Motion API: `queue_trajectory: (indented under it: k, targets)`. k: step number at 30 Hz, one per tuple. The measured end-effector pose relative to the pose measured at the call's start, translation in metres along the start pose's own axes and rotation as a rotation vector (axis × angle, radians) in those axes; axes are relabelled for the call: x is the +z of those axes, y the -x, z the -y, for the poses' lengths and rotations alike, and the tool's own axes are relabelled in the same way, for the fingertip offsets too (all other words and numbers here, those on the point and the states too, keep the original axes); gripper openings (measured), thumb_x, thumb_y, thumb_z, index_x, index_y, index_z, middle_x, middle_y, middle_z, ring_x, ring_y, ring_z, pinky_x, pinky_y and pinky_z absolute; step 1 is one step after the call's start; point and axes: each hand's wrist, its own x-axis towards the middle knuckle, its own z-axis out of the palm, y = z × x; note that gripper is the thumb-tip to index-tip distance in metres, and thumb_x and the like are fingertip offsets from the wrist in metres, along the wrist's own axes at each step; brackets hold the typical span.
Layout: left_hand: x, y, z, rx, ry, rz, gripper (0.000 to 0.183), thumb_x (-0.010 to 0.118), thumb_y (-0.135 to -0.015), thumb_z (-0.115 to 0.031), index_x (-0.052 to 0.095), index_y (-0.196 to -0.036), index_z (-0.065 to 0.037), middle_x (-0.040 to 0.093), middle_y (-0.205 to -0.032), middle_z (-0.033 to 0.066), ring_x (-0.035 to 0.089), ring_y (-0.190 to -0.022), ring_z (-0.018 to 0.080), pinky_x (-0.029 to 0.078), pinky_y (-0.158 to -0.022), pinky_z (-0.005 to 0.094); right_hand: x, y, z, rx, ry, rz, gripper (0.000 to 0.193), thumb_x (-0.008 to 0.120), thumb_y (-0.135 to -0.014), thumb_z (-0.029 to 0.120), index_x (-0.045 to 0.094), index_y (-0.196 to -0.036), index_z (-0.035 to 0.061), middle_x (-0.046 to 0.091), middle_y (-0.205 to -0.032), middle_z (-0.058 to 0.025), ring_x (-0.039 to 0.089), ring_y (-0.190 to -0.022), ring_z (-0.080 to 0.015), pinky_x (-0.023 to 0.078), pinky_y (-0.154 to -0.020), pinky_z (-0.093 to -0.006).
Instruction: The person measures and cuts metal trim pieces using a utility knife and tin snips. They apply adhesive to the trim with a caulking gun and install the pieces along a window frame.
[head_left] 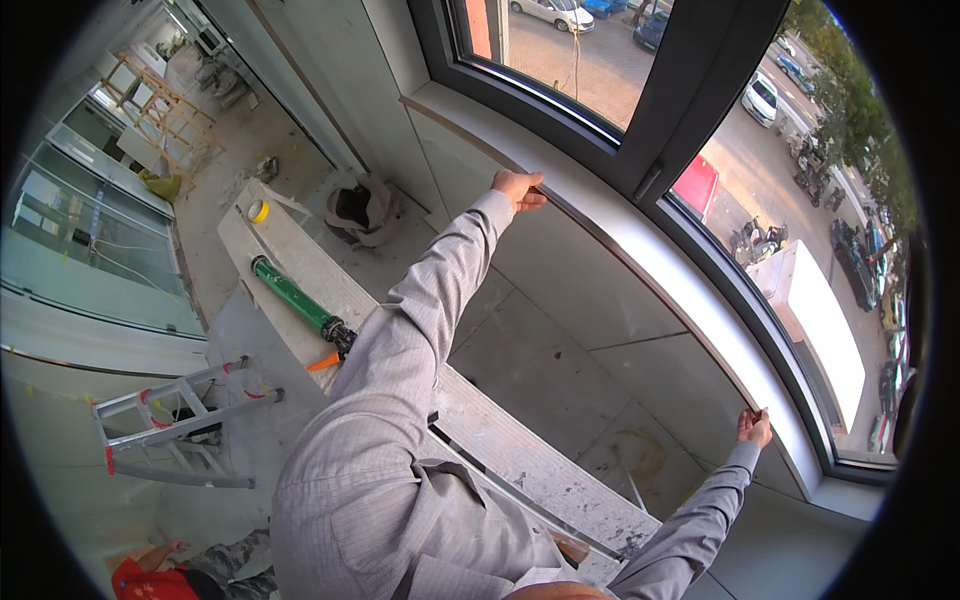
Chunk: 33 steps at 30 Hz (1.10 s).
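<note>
A long, thin brown strip (pixel 458 128) runs along the front edge of a white window sill (pixel 655 250). My left hand (pixel 518 190) reaches far forward, its fingers closed on the strip at the sill's edge. Farther right and nearer to me, my right hand (pixel 755 428) pinches the same edge close to the strip's right end. Between both hands the strip lies against or very near the sill; any gap is too small to make out. Above the sill stands a dark grey window frame (pixel 600 160) with a handle (pixel 650 182).
A speckled plank bench (pixel 530 455) stretches in front of me. On it lie a green caulking gun (pixel 290 298), an orange pointed piece (pixel 325 361) and a yellow tape roll (pixel 258 211). Nearby are an open sack (pixel 362 208), an aluminium ladder (pixel 180 425) and a person in red (pixel 150 582).
</note>
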Motion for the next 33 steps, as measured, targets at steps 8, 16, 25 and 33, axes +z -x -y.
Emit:
queue_trajectory:
  k: [8, 16, 25, 33]
  targets:
    - [-0.005, -0.002, 0.008, -0.013, -0.012, -0.001, 0.026, 0.076, -0.094, -0.022, 0.067, -0.099, 0.002, 0.072, -0.093, 0.0125, 0.074, -0.076, 0.0248, 0.064, -0.072, 0.0410, 0.004, 0.008, 0.002, 0.003, 0.026, -0.011, 0.029, 0.067, -0.101, 0.026, 0.061, -0.086, 0.0020, 0.065, -0.083, -0.0099, 0.071, -0.078, -0.0263, 0.063, -0.064, -0.0361]
    - [-0.007, -0.006, 0.008, -0.003, -0.037, -0.030, 0.030, 0.074, -0.094, -0.029, 0.067, -0.088, -0.001, 0.072, -0.085, 0.0126, 0.074, -0.072, 0.0250, 0.064, -0.070, 0.0403, 0.005, 0.012, 0.003, 0.010, 0.031, -0.007, 0.029, 0.065, -0.101, 0.026, 0.062, -0.087, 0.0018, 0.066, -0.084, -0.0105, 0.071, -0.077, -0.0257, 0.064, -0.065, -0.0361]
    - [-0.114, -0.077, -0.048, 0.221, -0.002, -0.448, 0.037, 0.064, -0.101, -0.031, 0.065, -0.086, 0.002, 0.069, -0.075, 0.0137, 0.068, -0.056, 0.0217, 0.059, -0.046, 0.0347, 0.002, 0.016, 0.012, 0.014, 0.080, -0.031, 0.027, 0.064, -0.102, 0.025, 0.062, -0.088, 0.0018, 0.066, -0.084, -0.0091, 0.070, -0.080, -0.0251, 0.062, -0.065, -0.0360]
    - [-0.150, -0.089, -0.067, 0.256, -0.001, -0.445, 0.062, 0.070, -0.089, -0.007, 0.028, -0.135, -0.006, 0.065, -0.100, 0.0180, 0.069, -0.065, 0.0286, 0.061, -0.054, 0.0444, -0.005, 0.014, 0.015, 0.037, 0.131, 0.004, 0.028, 0.063, -0.102, 0.027, 0.062, -0.089, 0.0022, 0.065, -0.087, -0.0095, 0.069, -0.083, -0.0242, 0.062, -0.067, -0.0354]
